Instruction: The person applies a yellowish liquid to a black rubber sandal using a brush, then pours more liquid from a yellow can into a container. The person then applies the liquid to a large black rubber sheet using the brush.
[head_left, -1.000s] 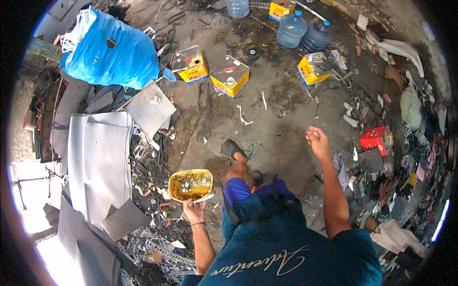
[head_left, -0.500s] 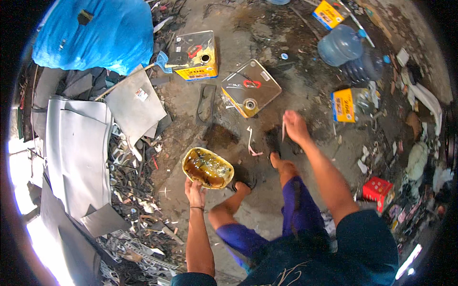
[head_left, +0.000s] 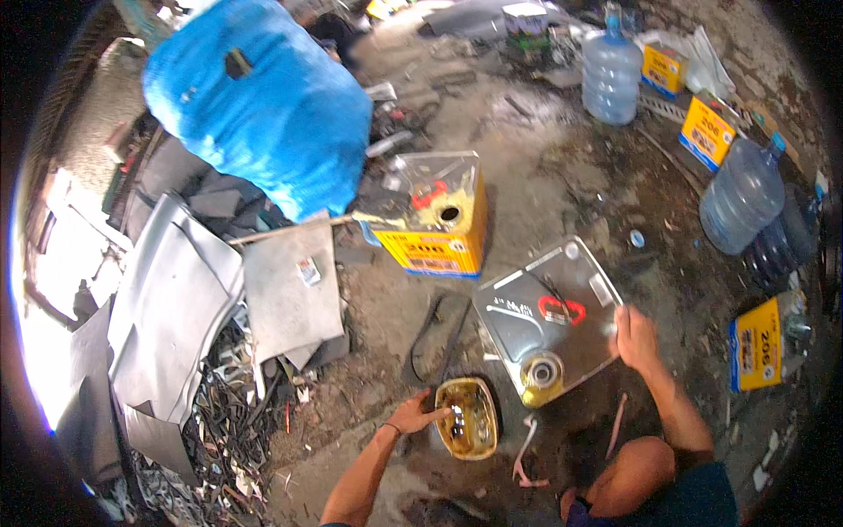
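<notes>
A person bends over a littered floor (head_left: 351, 400), each hand at its own vessel. The left hand (head_left: 420, 413) holds an oblong tub (head_left: 479, 408), its inside coated yellow-brown: one digit hooks over the left rim, while the others are partly hidden outside it. The right hand (head_left: 634, 338) meets the right edge of a square metal can (head_left: 518, 307); its fingers are blurred, and whether they grip the edge or merely rest against it cannot be told.

The can sits toward the middle of the floor, its top face showing a red handle (head_left: 562, 310) and a round spout (head_left: 543, 371) smeared with yellow. That spout occupies the corner nearest the tub, which lies just beside it, apart, on the person's left. The tub's long axis runs roughly away from the body; its right rim faces the spout. From the right fingers, the spout lies leftward and closer to the body; the right hand appears somewhat nearer to it than the left.

Beyond stands a yellow-sided can (head_left: 432, 250), near a bulging blue sack (head_left: 272, 114). A clear water jug (head_left: 608, 83) stands toward the floor's far right corner.
</notes>
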Action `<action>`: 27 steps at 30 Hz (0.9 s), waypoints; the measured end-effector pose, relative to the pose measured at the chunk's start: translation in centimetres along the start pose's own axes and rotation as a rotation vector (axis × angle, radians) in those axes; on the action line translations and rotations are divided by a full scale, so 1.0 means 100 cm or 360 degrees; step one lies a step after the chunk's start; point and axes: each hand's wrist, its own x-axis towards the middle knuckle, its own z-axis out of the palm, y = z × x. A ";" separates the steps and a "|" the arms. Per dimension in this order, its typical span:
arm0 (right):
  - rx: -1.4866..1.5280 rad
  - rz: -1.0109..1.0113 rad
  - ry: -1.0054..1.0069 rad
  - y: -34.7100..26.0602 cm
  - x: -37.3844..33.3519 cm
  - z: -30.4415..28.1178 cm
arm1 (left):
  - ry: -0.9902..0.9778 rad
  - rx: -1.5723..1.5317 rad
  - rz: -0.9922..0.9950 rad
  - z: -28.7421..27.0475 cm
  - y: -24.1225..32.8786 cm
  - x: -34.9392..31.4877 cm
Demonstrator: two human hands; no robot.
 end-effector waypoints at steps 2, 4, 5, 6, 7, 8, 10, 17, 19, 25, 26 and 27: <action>-0.0141 0.0045 -0.0043 0.007 -0.017 0.000 | 0.0243 0.0441 0.0440 -0.017 0.039 0.004; -0.0142 0.0023 -0.0139 0.008 -0.038 0.008 | 0.0373 0.0306 0.0718 -0.069 0.143 -0.002; -0.0152 -0.0038 -0.0142 0.009 -0.048 0.008 | 0.0341 0.0298 0.0893 -0.074 0.176 -0.004; -0.0086 0.0131 -0.0168 0.004 -0.058 0.003 | 0.0296 0.0278 0.1069 -0.068 0.207 -0.003; 0.0065 0.0231 -0.0280 -0.007 -0.062 0.000 | 0.0231 0.0281 0.1203 -0.064 0.228 -0.007; 0.0159 0.0219 -0.0366 -0.006 -0.060 -0.003 | 0.0204 0.0443 0.1268 -0.052 0.242 -0.008; 0.0362 0.0197 -0.0565 -0.002 -0.032 -0.007 | 0.0173 0.0785 0.1415 -0.034 0.256 0.000; 0.0812 -0.0302 -0.0162 0.035 0.116 0.061 | 0.0167 0.1348 0.1371 -0.016 0.264 0.018; 0.1095 -0.0341 -0.0467 0.018 0.142 0.084 | 0.0159 0.1309 0.1488 -0.021 0.254 0.010; 0.1377 -0.0005 -0.0928 0.005 0.138 0.093 | -0.0287 0.1013 0.1250 -0.041 0.243 0.006; 0.1270 0.0130 -0.0908 0.018 0.142 0.083 | -0.0451 0.0648 0.1061 -0.055 0.275 0.004; 0.1179 0.0274 -0.0882 0.029 0.138 0.076 | -0.0366 0.0511 0.1146 -0.061 0.280 0.003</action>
